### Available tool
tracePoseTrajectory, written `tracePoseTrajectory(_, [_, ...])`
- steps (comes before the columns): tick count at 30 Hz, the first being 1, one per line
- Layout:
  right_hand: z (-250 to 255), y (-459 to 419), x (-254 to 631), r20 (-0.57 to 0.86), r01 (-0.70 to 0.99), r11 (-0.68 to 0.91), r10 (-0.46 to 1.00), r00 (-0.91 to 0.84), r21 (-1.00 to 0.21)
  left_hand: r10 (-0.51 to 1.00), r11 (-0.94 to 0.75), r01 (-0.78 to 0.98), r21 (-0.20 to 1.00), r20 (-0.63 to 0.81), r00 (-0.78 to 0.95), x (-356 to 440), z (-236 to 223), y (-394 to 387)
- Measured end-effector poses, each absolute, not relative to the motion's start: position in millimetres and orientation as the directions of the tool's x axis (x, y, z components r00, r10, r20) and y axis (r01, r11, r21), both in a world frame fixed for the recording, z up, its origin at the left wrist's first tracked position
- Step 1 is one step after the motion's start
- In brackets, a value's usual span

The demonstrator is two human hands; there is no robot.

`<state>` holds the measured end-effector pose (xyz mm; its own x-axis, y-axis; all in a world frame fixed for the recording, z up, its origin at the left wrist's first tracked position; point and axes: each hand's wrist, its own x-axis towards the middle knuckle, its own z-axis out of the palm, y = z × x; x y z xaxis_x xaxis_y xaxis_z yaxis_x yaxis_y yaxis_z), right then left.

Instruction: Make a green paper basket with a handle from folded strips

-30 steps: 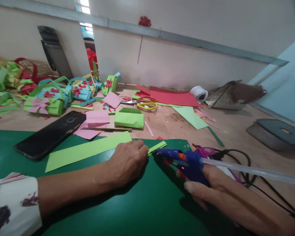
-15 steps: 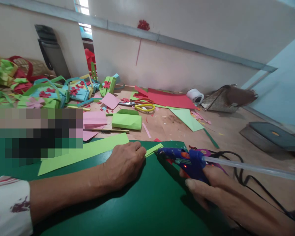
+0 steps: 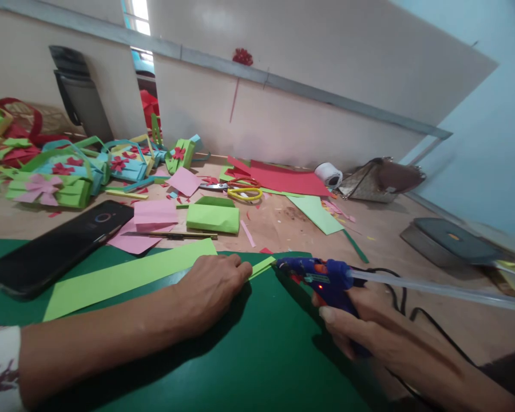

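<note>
My landmark is the green mat (image 3: 240, 355), spread across the near side of a cluttered table. By its far edge, the left hand (image 3: 214, 286) is curled shut over one end of a narrow green strip (image 3: 261, 268), fingertips hidden from me; whether the strip lies flat on the mat or slightly raised, I cannot tell. That grip probably steadies the paper while leaving its other end free. The right hand (image 3: 364, 326), over the mat's right side, is wrapped around a blue glue gun (image 3: 313, 269), aimed left so its nozzle meets the free end; a red light glows on its body. A clear glue stick (image 3: 433, 289) pokes from its back, out past the mat's right edge. A wide green strip (image 3: 129, 280) lies on the mat's far left part beside a phone (image 3: 64, 246), seemingly set out of the way. Beyond the mat's far edge are a folded green piece (image 3: 213, 218) and scissors (image 3: 217, 186).

Compared with a second ago, the nozzle has slid outward, from partway along the narrow strip to its tip. My view has swung right; both hands keep their holds.
</note>
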<state>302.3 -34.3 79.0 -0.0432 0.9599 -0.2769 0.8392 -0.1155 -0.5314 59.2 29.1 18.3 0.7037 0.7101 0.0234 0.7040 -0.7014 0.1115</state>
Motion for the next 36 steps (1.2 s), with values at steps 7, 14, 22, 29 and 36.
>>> tracePoseTrajectory(7, [83,-33,297,-0.289,0.878,-0.103,0.957,-0.042,-0.468,0.626,-0.777,0.624,0.077,-0.009,0.780,65,26,40])
tracePoseTrajectory(14, [85,-35,297,-0.234,0.852,-0.093,0.972,-0.035,-0.515,0.561,-0.828,0.560,-0.038,-0.109,0.821,73,42,44])
tracePoseTrajectory(22, [84,-36,290,-0.159,0.791,-0.097,0.987,-0.001,-0.604,0.556,-0.831,0.555,-0.018,-0.015,0.831,70,37,45])
tracePoseTrajectory(29, [93,-40,289,-0.162,0.771,-0.099,0.987,-0.006,-0.629,0.484,-0.870,0.490,-0.058,0.097,0.870,53,17,40])
tracePoseTrajectory(36, [87,-38,297,-0.239,0.799,-0.132,0.971,-0.015,-0.587,0.433,-0.901,0.433,0.003,0.034,0.901,38,19,35])
